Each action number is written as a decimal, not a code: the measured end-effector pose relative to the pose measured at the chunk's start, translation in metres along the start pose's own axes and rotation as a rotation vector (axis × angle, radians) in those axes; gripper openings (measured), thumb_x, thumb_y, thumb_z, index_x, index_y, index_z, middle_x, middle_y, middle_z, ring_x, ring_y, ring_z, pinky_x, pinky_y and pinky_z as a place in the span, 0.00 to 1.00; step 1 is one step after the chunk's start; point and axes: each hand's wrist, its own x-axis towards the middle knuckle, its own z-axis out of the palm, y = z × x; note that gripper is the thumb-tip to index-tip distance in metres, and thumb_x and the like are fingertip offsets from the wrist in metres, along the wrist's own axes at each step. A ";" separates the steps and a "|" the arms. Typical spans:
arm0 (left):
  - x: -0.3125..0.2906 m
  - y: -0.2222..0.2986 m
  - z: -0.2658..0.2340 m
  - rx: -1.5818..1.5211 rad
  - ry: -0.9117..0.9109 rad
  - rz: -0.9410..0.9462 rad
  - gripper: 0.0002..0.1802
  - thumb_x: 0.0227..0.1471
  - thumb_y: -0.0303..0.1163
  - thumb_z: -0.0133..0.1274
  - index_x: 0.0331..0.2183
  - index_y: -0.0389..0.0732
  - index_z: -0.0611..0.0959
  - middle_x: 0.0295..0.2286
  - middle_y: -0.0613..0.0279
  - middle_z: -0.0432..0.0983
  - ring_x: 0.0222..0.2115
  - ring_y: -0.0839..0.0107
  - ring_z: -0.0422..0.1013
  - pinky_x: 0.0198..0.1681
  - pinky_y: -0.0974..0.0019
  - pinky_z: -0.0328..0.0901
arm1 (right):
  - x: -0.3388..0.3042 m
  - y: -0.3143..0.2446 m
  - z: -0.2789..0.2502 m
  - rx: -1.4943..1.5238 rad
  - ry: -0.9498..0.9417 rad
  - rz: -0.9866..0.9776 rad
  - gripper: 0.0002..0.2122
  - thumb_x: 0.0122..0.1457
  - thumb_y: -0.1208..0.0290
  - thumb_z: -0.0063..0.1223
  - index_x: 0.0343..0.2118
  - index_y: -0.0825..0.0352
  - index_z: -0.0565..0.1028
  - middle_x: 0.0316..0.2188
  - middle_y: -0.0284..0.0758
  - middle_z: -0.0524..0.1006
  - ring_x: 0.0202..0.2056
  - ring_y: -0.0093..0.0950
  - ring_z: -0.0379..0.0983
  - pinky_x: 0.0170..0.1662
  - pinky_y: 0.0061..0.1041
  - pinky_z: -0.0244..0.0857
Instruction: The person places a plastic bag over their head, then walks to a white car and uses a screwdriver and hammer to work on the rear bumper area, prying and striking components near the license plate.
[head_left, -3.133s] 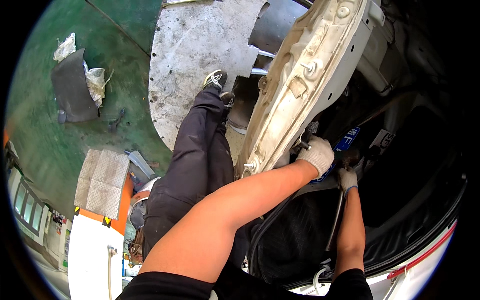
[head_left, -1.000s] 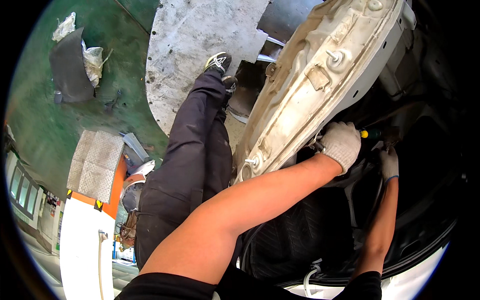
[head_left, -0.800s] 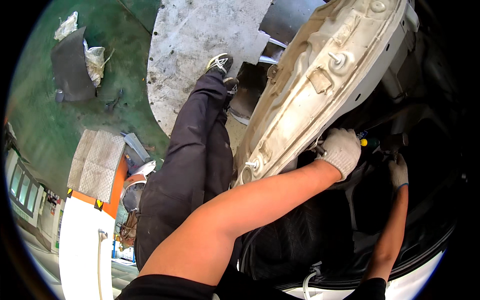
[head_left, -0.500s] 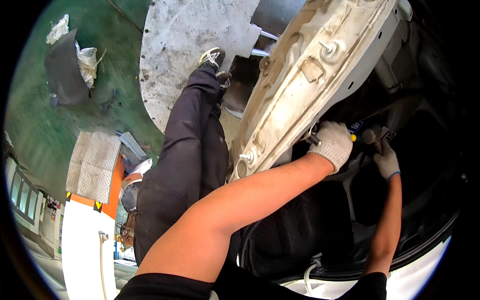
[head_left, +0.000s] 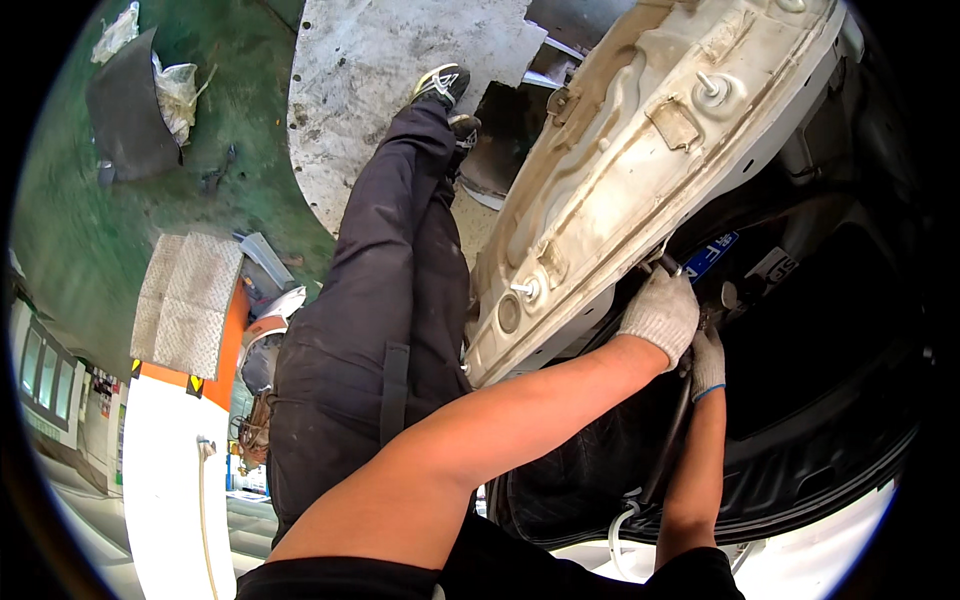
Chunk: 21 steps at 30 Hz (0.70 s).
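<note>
Right of centre in the frame, grips a dark tool [head_left: 669,264] with the gloved left hand [head_left: 660,308], fingers curled into a narrow fist, only a short end in sight past the glove's upper edge. Just lower and to the right, holds a hammer [head_left: 671,440] in the gloved right hand [head_left: 707,360], closed around the handle near the hammer head [head_left: 727,296]. Slants the handle toward the lower edge of the frame, alongside the bare right forearm. Cannot tell whether the gloves touch or merely overlap in view.

Works beside a long cream metal panel [head_left: 610,200], tilted from the upper right down to the centre, with white studs [head_left: 711,87] on its face. At the right of the frame, reaches into a dark hollow [head_left: 810,370], near a blue plate [head_left: 712,257] and a white plate [head_left: 771,268].

Wears dark trousers [head_left: 350,290] and dark shoes with pale stripes [head_left: 441,85], at upper centre on a stained pale sheet [head_left: 380,90]. At upper left, a dark flat piece [head_left: 135,110] beside crumpled plastic [head_left: 176,100] on green floor. At lower left, a checked pad [head_left: 188,305] over a white and orange stand [head_left: 175,480].
</note>
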 end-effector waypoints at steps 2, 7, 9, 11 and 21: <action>-0.006 -0.002 -0.008 -0.035 -0.019 0.028 0.17 0.57 0.32 0.51 0.41 0.35 0.89 0.40 0.47 0.82 0.46 0.54 0.75 0.57 0.54 0.64 | 0.008 0.019 -0.008 0.142 -0.066 0.050 0.06 0.61 0.69 0.50 0.39 0.63 0.71 0.18 0.28 0.68 0.12 0.21 0.60 0.14 0.25 0.54; -0.017 -0.007 0.002 -0.297 0.021 -0.118 0.14 0.55 0.29 0.52 0.38 0.34 0.89 0.40 0.47 0.81 0.47 0.56 0.75 0.57 0.60 0.66 | 0.016 0.051 0.004 0.483 -0.206 0.256 0.13 0.69 0.53 0.48 0.30 0.54 0.70 0.13 0.24 0.64 0.11 0.20 0.58 0.14 0.23 0.51; -0.029 -0.025 -0.019 -0.017 0.000 0.097 0.13 0.53 0.29 0.54 0.38 0.34 0.89 0.41 0.49 0.81 0.48 0.57 0.74 0.57 0.61 0.67 | 0.006 0.037 0.034 0.451 -0.183 0.247 0.18 0.68 0.47 0.50 0.27 0.54 0.71 0.13 0.25 0.67 0.10 0.20 0.59 0.14 0.23 0.51; -0.024 -0.030 0.009 -0.132 -0.061 0.037 0.13 0.53 0.30 0.55 0.38 0.36 0.89 0.41 0.51 0.81 0.48 0.58 0.74 0.56 0.61 0.67 | 0.000 0.039 0.046 0.463 -0.253 0.267 0.19 0.68 0.46 0.52 0.26 0.55 0.72 0.13 0.25 0.69 0.11 0.20 0.61 0.14 0.22 0.51; -0.034 -0.019 -0.032 0.358 -0.296 0.285 0.15 0.57 0.35 0.55 0.44 0.44 0.88 0.42 0.60 0.81 0.47 0.62 0.74 0.54 0.58 0.62 | -0.028 0.056 0.070 0.462 -0.132 0.347 0.15 0.68 0.51 0.56 0.31 0.57 0.72 0.16 0.25 0.67 0.13 0.19 0.61 0.17 0.22 0.53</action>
